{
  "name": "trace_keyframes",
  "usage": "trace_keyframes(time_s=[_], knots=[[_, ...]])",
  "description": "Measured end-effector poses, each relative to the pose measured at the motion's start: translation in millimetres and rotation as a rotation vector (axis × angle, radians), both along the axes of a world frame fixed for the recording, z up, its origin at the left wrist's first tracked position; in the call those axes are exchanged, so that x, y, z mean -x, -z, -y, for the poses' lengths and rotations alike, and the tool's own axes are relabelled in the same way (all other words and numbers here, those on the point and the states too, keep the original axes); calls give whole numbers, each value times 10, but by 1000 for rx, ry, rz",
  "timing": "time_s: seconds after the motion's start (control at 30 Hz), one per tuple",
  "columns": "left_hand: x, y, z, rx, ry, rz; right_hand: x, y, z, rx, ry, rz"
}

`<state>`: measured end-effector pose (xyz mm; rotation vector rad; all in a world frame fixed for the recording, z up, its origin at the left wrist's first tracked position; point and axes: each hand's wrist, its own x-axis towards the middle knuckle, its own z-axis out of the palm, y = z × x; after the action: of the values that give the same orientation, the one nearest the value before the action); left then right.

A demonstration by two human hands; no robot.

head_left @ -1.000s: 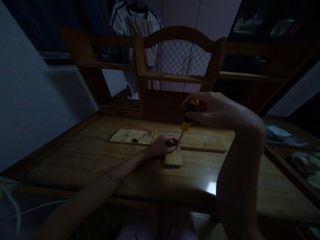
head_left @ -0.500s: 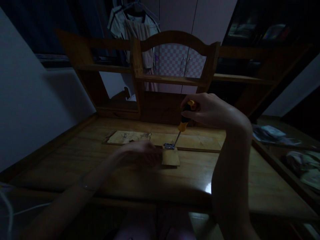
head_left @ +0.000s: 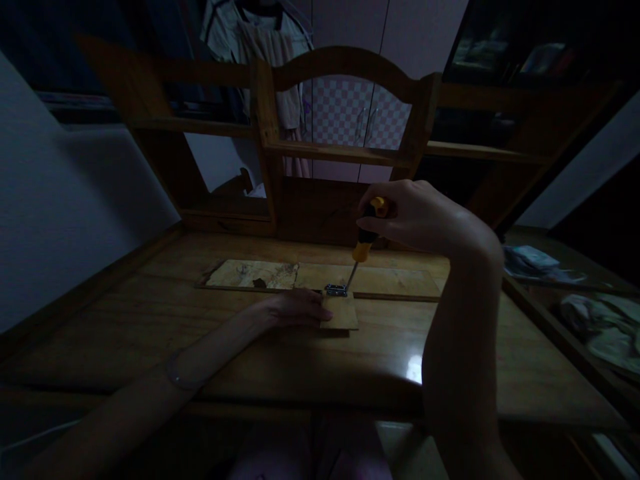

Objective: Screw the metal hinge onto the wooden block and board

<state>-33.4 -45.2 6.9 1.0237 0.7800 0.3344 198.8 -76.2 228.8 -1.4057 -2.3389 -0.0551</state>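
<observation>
At wooden desk (head_left: 300,373), cabinet (head_left: 343,113) behind, right hand (head_left: 425,217) curled round screwdriver (head_left: 362,249), left hand (head_left: 295,307) pinching small board (head_left: 343,316).

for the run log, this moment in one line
right hand: grips screwdriver | left hand: touches small wooden board | metal hinge: at screwdriver tip

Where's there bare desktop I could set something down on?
The desktop is bare left of the long board, toward the wall, and in front of the small board. It's crowded around the small board: left hand on its left edge, metal hinge at its far edge, screwdriver in the right hand.
</observation>
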Motion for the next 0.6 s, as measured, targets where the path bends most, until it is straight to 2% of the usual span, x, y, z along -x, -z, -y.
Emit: trace_keyframes(time_s=[0.2, 0.37, 0.6], knots=[[-1, -13, 49, -11, -26, 19, 124, 57, -39, -42, -8, 23], [-13, -51, 72, -24, -55, -4, 205, 24, 13, -14, -12, 28], [3, -2, 45, -25, -44, -10, 220, 26, 2, -29, -3, 35]])
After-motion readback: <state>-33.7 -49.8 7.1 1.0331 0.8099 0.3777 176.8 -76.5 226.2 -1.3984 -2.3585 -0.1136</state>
